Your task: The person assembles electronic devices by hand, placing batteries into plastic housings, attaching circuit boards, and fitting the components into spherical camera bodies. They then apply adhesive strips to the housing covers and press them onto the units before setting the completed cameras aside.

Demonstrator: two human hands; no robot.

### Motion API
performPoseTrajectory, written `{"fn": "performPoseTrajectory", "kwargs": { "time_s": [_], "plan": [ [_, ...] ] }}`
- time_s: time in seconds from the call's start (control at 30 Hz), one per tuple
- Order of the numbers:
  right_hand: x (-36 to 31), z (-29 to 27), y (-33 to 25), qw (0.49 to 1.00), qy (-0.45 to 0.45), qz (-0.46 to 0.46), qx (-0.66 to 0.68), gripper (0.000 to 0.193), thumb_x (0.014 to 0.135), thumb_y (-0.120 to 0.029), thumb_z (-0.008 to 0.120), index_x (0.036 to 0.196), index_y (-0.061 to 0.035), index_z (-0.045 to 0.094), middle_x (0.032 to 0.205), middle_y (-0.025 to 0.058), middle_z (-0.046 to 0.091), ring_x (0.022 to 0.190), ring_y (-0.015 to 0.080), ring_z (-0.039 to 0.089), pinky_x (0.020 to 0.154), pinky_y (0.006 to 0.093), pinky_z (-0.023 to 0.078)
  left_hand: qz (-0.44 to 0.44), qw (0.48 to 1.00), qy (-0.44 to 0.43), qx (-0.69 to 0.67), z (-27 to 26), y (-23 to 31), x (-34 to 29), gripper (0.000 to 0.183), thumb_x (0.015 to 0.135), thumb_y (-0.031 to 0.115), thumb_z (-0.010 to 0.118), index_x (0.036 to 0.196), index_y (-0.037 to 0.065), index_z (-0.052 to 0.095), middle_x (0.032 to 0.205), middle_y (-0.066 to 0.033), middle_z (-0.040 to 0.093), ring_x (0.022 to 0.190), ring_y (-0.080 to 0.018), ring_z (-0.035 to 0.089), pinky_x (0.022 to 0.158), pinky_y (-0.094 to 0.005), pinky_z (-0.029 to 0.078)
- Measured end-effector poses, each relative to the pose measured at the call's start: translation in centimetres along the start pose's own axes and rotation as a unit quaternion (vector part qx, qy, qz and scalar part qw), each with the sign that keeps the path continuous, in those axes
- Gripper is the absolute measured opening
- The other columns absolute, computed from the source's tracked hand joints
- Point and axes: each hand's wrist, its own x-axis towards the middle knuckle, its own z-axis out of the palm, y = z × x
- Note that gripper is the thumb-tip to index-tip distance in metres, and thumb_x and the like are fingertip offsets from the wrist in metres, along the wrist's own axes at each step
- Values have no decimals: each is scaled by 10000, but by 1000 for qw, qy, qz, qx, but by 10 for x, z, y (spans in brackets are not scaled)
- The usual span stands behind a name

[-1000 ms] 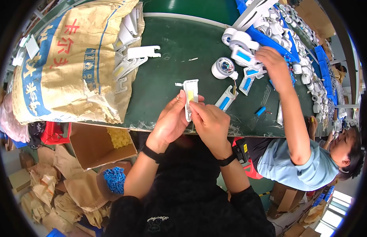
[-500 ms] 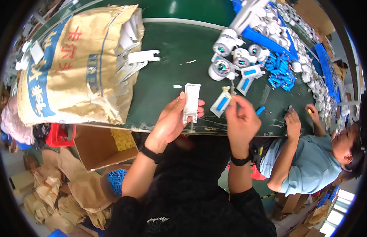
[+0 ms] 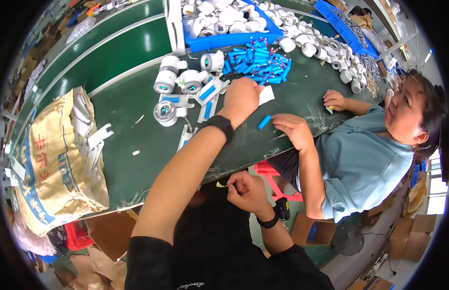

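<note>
My left hand (image 3: 241, 99) is stretched across the table to the near edge of a heap of blue cylindrical cells (image 3: 261, 60) with thin wires. Its fingers are closed and mostly hidden, and a white plastic housing (image 3: 266, 95) sticks out beside them. Below the table edge, close to my body, my right hand (image 3: 247, 191) pinches a small pale yellow strip (image 3: 221, 184). White housings with blue cells (image 3: 211, 92) lie left of my left hand, partly covered by my forearm. Beside them stand several round white units with dark lenses (image 3: 165, 112).
A paper sack (image 3: 55, 159) of white plastic parts stands at the left. Behind the cells is a blue tray (image 3: 234, 41) heaped with white units. At the right, a co-worker's hand (image 3: 294, 129) is by a loose blue cell (image 3: 264, 122); their other hand (image 3: 335, 100) holds something small.
My view has swung right. My left hand has moved forward and right to the cell heap with the housing. My right hand has drawn back below the table edge with the yellow strip.
</note>
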Motion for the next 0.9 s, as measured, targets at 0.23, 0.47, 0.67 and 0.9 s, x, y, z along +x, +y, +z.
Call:
{"fn": "performPoseTrajectory", "kwargs": {
  "time_s": [0.23,0.47,0.67,0.9],
  "plan": [
    [-22,-3,11,989,11,72,125,150,824,-16,712,908,-57,595,575,-44,451,479,49,390,463,268,308,95,995,31,16,67,12,3,385,933,348,753,733,18,748,788,-225,706,779,-416,709,703,-530,547],
    [4,4,8,875,-61,80,474,262,987,-240,504,801,-93,394,601,-15,347,457,97,321,432,250,241,112,972,203,30,-103,-6,-108,130,934,154,711,986,56,778,1020,-156,761,941,-359,715,833,-447,577],
    [40,66,-43,766,-179,227,574,453,1128,-414,394,748,-169,356,571,-42,299,424,86,276,430,262,224,33,896,197,396,-296,-172,-191,371,880,165,796,1218,31,719,1154,-187,733,1092,-398,669,980,-474,527],
    [84,119,-86,785,-193,260,527,439,1151,-397,440,775,-175,395,627,-28,378,485,79,314,440,241,222,28,920,177,348,-311,-191,-185,243,928,91,722,1159,19,747,1011,-167,727,975,-420,665,920,-445,541]
  ]
}}
